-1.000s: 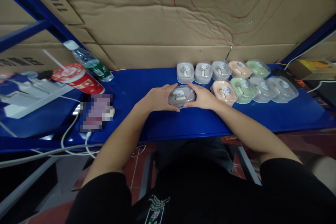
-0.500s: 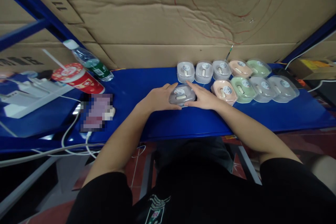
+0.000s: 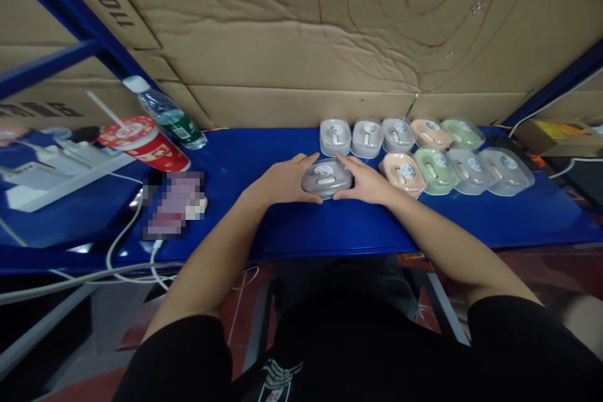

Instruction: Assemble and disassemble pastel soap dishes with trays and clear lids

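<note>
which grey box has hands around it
The grey box left of the front peach box, cupped between the left hand and right hand; the other five grey boxes have no hands around them.

At the center of the frame, the left hand (image 3: 288, 181) and the right hand (image 3: 366, 179) partly hide the ends of a gray lidded container (image 3: 325, 188), its label (image 3: 323, 171) too small to read. Coarse pixels mask a pinkish object (image 3: 174, 204) at left. Right of center, a thin stick (image 3: 412, 105) loses its lower end behind a pale gray container (image 3: 398, 135). The bottom edge crops a shirt print (image 3: 277, 383); the top edge cuts into lettering (image 3: 108, 3) on cardboard (image 3: 249, 0) at upper left, and a yellow-marked box (image 3: 541, 145) is cut off at right.
</note>
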A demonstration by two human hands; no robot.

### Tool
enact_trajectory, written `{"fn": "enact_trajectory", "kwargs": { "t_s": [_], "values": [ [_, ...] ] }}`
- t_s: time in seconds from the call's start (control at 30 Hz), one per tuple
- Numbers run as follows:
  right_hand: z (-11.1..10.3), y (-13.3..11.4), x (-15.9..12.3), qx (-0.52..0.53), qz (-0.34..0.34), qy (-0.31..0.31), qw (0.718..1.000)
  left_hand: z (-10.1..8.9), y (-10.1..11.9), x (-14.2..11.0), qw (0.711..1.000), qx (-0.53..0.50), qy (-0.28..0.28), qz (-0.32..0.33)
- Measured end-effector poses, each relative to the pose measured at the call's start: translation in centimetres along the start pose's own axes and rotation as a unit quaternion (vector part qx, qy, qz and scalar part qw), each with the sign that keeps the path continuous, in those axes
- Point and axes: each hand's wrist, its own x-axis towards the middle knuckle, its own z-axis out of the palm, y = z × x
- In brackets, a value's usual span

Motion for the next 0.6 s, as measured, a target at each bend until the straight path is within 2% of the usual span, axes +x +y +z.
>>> {"fn": "enact_trajectory", "kwargs": {
  "t_s": [0.2,0.33,0.5,0.6],
  "values": [
    [0.3,0.0,0.2,0.010,0.023,-0.006,1.000,0.2,0.7,0.4,1.000,0.002,-0.021,-0.022],
    [0.2,-0.5,0.1,0.013,0.021,-0.019,1.000,0.5,1.0,0.5,0.999,0.002,-0.015,-0.034],
    [0.0,-0.8,0.0,0.013,0.022,-0.026,0.999,0.4,0.6,0.5,0.999,-0.013,-0.019,-0.038],
    [0.0,-1.1,0.1,-0.006,0.044,-0.007,0.999,0.2,-0.1,0.5,0.999,-0.018,-0.019,-0.042]
  ]
}}
